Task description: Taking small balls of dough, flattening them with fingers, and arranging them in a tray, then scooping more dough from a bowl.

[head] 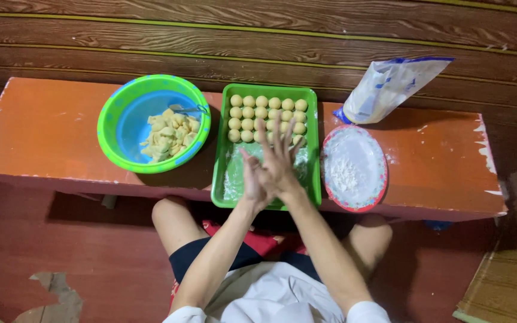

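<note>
My left hand (251,179) and my right hand (280,157) are pressed palm to palm, fingers stretched out, above the near half of a green rectangular tray (218,174). Anything between the palms is hidden. Three rows of small round yellow dough balls (267,111) fill the far end of the tray. The near end of the tray is dusted with white flour. Left of the tray, a green and blue bowl (110,116) holds pale yellow dough pieces (169,136) and a metal spoon (186,109).
An oval red-rimmed plate (325,170) of white flour lies right of the tray, with an open white and blue flour bag (390,87) behind it. Everything rests on a low orange bench (49,131) against a dark wooden wall. My knees are under the bench.
</note>
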